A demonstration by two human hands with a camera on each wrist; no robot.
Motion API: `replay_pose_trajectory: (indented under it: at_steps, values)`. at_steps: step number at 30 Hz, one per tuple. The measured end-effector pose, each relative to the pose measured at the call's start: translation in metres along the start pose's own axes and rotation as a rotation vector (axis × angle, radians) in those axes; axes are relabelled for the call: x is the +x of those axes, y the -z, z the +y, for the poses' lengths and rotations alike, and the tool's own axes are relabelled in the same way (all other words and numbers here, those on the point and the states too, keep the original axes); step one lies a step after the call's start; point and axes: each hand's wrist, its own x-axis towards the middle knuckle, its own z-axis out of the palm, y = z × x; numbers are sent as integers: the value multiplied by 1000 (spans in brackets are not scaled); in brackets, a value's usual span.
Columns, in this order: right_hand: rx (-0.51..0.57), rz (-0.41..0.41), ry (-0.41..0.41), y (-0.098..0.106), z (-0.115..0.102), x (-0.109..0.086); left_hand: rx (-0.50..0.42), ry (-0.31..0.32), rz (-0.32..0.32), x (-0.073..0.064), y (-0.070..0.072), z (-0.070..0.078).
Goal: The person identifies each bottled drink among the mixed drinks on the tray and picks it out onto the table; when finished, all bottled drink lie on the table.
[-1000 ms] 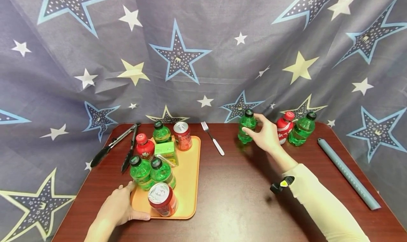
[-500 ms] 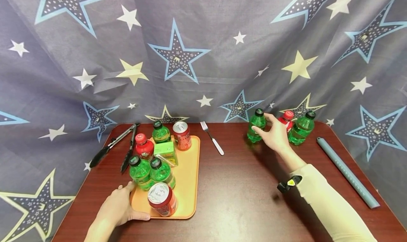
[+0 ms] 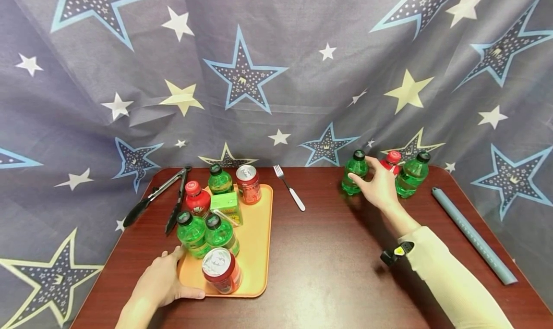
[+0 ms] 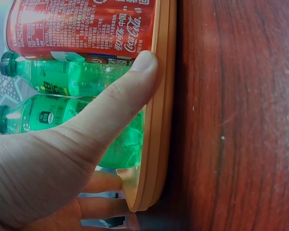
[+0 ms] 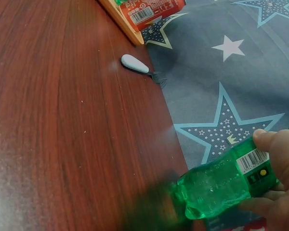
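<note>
My right hand [image 3: 380, 182] grips a small green soda bottle [image 3: 353, 177] with a black cap, upright at the table's back right. In the right wrist view, thumb and fingers wrap the green bottle's [image 5: 214, 187] label, its base close to the tabletop. A red-capped red bottle [image 3: 392, 162] is partly hidden behind that hand, and another green bottle [image 3: 413, 175] stands right of it. My left hand [image 3: 157, 278] holds the near left corner of an orange tray [image 3: 252, 261]; in the left wrist view the thumb [image 4: 120, 98] lies over its rim.
On the tray stand several green bottles [image 3: 221, 235], a red bottle [image 3: 197, 201], a green juice box [image 3: 227, 208] and two Coca-Cola cans [image 3: 222, 271]. Tongs [image 3: 173, 189] lie left, a fork [image 3: 290, 189] right of the tray. A grey-blue bar [image 3: 473, 235] lies along the right side.
My right hand has carried the green bottle to the right, nearer to the red bottle, which is more covered by the hand now. The left hand and tray stay put.
</note>
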Motion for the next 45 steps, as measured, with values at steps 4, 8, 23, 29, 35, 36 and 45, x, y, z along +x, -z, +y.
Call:
replay_pose_trajectory:
  at_steps: [4, 8, 23, 29, 35, 36, 45]
  values:
    - [-9, 5, -5, 0, 2, -1, -16, 5, -5, 0, 0, 1]
    - [-13, 20, 0, -1, 3, -3, -23, 8, -14, 1, 0, 1]
    - [6, 120, 77, 9, -12, 6, -22, 17, -21, 1, 1, 1]
    - [22, 190, 148, 17, -32, 18, -6, 18, -27, 1, 1, 1]
    - [115, 234, 275, 14, -65, 26, 8, 12, -23, 2, 1, 1]
    - [133, 231, 296, 13, -71, 26, 10, 6, -20, 2, 1, 0]
    - [367, 59, 319, -4, -129, 17, -6, 10, -12, 1, 1, 1]
